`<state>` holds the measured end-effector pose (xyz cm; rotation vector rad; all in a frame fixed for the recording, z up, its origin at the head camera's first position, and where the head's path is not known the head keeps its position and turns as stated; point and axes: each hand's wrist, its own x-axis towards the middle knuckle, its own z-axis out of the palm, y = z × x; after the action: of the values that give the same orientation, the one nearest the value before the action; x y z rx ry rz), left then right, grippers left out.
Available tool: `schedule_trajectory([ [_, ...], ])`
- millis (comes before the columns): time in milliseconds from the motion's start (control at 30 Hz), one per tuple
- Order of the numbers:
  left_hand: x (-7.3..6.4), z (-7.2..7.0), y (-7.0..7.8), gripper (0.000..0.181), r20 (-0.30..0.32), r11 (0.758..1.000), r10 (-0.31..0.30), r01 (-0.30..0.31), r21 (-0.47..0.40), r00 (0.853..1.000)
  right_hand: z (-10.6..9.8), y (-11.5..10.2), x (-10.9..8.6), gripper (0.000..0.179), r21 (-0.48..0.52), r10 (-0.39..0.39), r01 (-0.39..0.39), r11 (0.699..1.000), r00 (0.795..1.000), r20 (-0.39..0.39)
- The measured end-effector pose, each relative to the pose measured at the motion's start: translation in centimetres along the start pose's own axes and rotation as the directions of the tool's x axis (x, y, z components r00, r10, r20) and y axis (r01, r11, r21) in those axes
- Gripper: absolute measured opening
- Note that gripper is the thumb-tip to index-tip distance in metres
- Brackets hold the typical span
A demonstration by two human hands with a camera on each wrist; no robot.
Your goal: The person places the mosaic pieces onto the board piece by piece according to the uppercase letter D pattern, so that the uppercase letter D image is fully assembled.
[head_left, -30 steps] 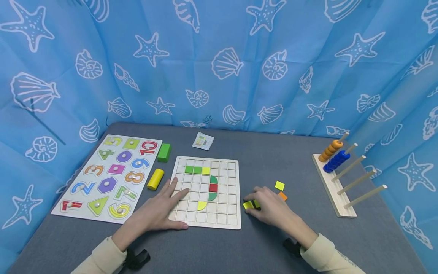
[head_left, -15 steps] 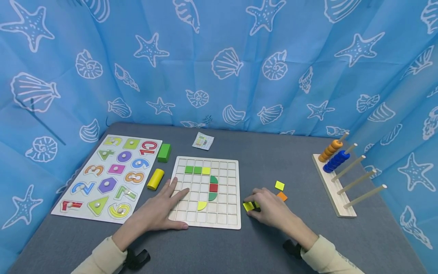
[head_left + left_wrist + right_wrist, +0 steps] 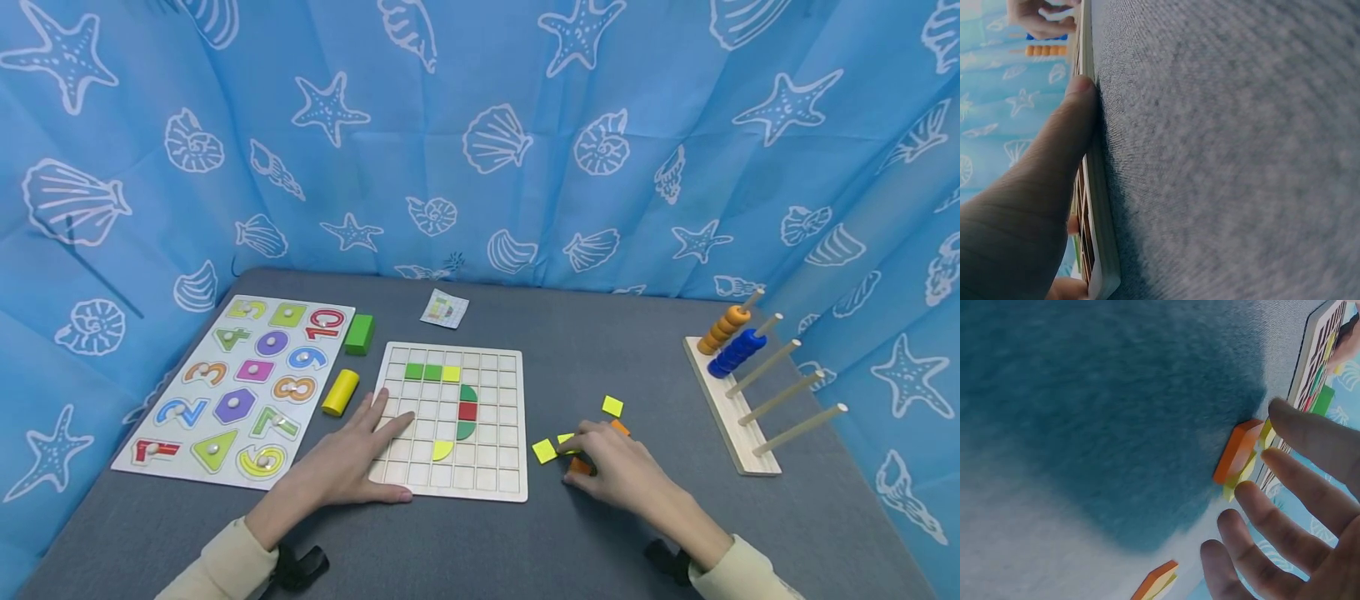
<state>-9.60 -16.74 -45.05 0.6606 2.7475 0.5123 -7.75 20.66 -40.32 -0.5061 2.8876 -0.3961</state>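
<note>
In the head view a wooden grid board [image 3: 487, 479] lies on the table, with green, yellow and red tiles in some cells. My left hand [image 3: 345, 454] rests on its left part, fingers spread and thumb along the near edge. Right of the board, my right hand [image 3: 618, 462] hovers close over loose tiles. Its fingertips are beside a yellow square tile [image 3: 566, 442] and an orange tile [image 3: 579, 469]. The right wrist view shows the fingers apart and the orange tile [image 3: 1235, 453] outside their grip. Another yellow tile [image 3: 544, 451] lies nearer the board.
Past the right hand lie a yellow tile [image 3: 612, 406] and an orange tile [image 3: 619, 427], partly hidden. A bead stand [image 3: 738, 429] with upright pegs is at the right. On the left are a number puzzle [image 3: 225, 392], a green block [image 3: 360, 334] and a yellow cylinder [image 3: 341, 393]. A pattern card [image 3: 446, 308] lies behind the board.
My right hand has shifted right and slightly nearer, away from the leftmost yellow tile. More of the yellow tiles shows, and an orange tile has come into view under the fingers. The left hand stays.
</note>
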Motion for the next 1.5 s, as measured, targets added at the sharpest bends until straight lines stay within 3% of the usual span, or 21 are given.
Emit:
schedule_trajectory([
  [333,-0.1,-0.5,0.2,0.104,0.027,1.0,-0.005,0.005,-0.02,1.0,0.0,0.7,-0.4,0.034,0.039,0.066,-0.069,0.997,0.995,0.081],
  [500,-0.1,-0.7,0.4,0.105,0.01,0.999,0.021,-0.021,-0.026,1.0,0.3,0.8,-0.5,0.033,0.035,0.062,-0.064,0.997,0.996,0.057],
  [833,0.0,-0.5,0.2,0.104,-0.002,1.0,0.009,-0.009,-0.017,1.0,0.2,0.7,-0.3,0.031,0.016,0.127,-0.128,0.992,0.99,0.058],
  [1200,0.2,-0.1,0.3,0.106,-0.038,1.0,0.02,-0.02,0.0,0.999,0.3,0.1,-0.1,0.031,0.09,0.09,-0.095,0.991,0.994,0.056],
  [1500,-0.1,-0.8,0.9,0.125,-0.003,0.999,-0.051,0.051,-0.02,0.999,0.3,-0.6,0.0,0.03,0.082,0.077,-0.079,0.993,0.997,0.027],
])
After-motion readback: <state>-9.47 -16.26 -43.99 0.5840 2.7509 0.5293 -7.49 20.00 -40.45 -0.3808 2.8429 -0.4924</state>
